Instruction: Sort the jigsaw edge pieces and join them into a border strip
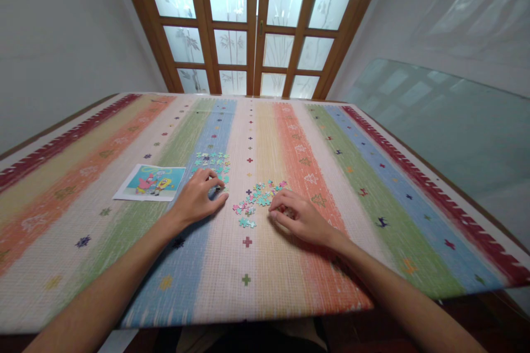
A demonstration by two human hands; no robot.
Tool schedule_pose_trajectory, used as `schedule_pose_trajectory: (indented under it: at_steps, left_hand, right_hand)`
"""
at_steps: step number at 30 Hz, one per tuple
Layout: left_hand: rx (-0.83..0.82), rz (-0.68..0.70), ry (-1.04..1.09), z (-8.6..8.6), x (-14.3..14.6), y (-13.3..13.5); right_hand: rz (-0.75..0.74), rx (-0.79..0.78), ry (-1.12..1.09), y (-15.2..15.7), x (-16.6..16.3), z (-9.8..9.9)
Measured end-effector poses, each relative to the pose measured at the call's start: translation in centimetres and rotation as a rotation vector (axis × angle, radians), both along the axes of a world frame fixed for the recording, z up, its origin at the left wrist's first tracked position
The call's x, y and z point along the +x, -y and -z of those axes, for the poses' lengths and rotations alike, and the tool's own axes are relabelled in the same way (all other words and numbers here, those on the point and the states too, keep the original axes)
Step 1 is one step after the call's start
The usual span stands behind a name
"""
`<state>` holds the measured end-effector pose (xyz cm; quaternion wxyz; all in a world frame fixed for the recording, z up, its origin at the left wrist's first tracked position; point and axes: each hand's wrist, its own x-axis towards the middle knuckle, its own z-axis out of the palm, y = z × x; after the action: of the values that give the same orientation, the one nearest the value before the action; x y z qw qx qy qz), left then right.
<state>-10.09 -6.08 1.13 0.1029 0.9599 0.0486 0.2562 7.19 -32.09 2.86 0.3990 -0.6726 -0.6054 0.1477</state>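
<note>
My left hand (201, 194) rests on the blue stripe of the cloth, fingers curved and thumb apart, with nothing visible between them. Just beyond it lie spread-out turquoise jigsaw pieces (212, 158), some partly covered by the fingers. To its left is a picture card (157, 183) with a pink and a yellow cartoon figure. My right hand (296, 214) is curled beside a loose pile of mixed puzzle pieces (263, 194), thumb and forefinger tips close together. Whatever may be in that pinch is too small to make out. Pink pieces (244, 208) and several turquoise pieces (247, 223) lie between the hands.
A striped tablecloth (247, 262) covers the table, its front edge near my body. Wooden doors with frosted panes (252, 27) stand behind the far edge. A glass panel (447, 127) leans along the right wall; a pale wall (62, 38) is on the left.
</note>
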Motion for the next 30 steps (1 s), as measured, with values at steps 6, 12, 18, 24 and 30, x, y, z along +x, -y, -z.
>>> schedule_pose_trajectory:
  at_steps: [6, 12, 18, 24, 30]
  left_hand:
    - [-0.004, -0.026, 0.006, 0.0, 0.2, 0.1]
    - [-0.027, -0.015, 0.004, -0.2, 0.1, 0.1]
    - [-0.057, 0.166, 0.001, -0.8, 0.3, 1.9]
    - [-0.061, 0.262, -0.017, -0.7, 0.6, 3.2]
    - [-0.100, 0.272, -0.038, -0.3, 0.9, 3.7]
  right_hand:
    - [0.001, -0.010, 0.015, 0.0, 0.0, -0.1]
    - [0.011, 0.018, 0.067, 0.0, 0.0, 0.1]
    - [-0.056, 0.023, 0.275, 0.0, 0.2, 0.7]
    - [-0.100, -0.011, 0.380, 0.0, -0.1, 1.2]
    - [-0.106, -0.031, 0.441, -0.2, -0.2, 1.6]
